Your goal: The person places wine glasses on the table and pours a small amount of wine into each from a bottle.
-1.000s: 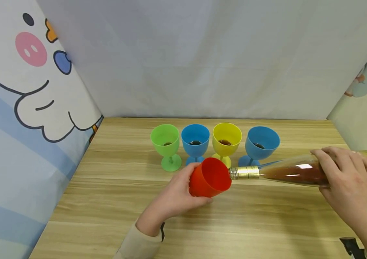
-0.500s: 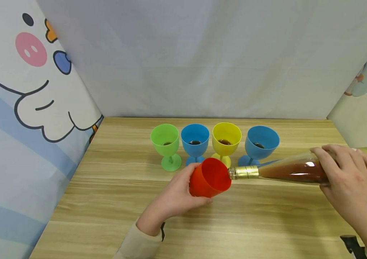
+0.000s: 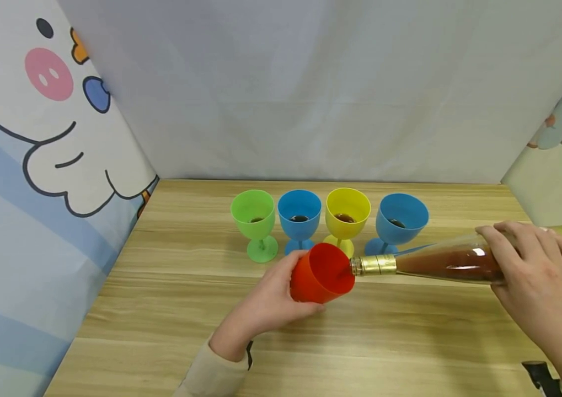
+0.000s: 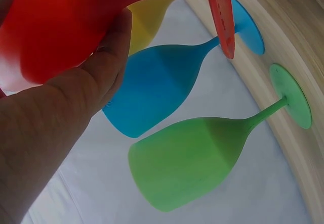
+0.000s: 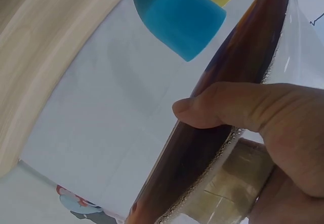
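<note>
My left hand (image 3: 271, 300) holds a red plastic goblet (image 3: 305, 280) by its bowl, tilted to the right. In the left wrist view its stem and foot (image 4: 221, 19) stick out past the fingers. My right hand (image 3: 541, 275) grips a clear glass bottle (image 3: 449, 264) with a gold neck band, lying almost level. Dark reddish-brown liquid (image 5: 202, 143) fills its lower side. The bottle's mouth sits at the red goblet's right rim, and a thin dark red streak runs from it into the goblet. How full the goblet is cannot be seen.
Behind the hands stand a green goblet (image 3: 253, 212), a blue goblet (image 3: 299, 220), a yellow goblet (image 3: 347, 215) and another blue goblet (image 3: 401, 220), each with a little dark liquid. They stand on a wooden table (image 3: 171, 286) before a pale cloth backdrop (image 3: 330, 110).
The bottle's base end has risen slightly with my right hand, and a dark red streak now shows inside the red goblet's rim. My left hand and the goblet have hardly moved.
</note>
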The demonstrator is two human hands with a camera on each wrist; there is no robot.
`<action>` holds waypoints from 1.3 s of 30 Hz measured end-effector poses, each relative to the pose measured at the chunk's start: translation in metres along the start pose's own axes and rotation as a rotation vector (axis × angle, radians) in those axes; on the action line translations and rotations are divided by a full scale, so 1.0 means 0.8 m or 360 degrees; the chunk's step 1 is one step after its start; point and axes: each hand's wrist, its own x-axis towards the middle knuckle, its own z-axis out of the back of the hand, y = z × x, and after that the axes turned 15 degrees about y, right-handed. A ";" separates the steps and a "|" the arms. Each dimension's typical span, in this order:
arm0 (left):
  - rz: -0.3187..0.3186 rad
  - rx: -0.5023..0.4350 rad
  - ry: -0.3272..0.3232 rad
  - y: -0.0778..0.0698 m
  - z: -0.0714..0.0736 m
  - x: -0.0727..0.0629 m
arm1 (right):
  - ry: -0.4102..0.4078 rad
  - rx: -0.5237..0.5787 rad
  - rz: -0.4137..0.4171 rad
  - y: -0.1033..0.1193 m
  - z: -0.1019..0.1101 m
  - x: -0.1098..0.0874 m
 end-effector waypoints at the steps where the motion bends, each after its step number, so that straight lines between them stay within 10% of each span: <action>1: -0.0001 0.0000 0.0003 0.000 0.000 0.000 | 0.0003 0.0001 -0.0003 0.000 0.000 0.000; 39: 0.0029 -0.0041 0.0028 -0.003 0.000 -0.001 | 0.0079 0.0030 -0.0082 0.003 -0.001 -0.004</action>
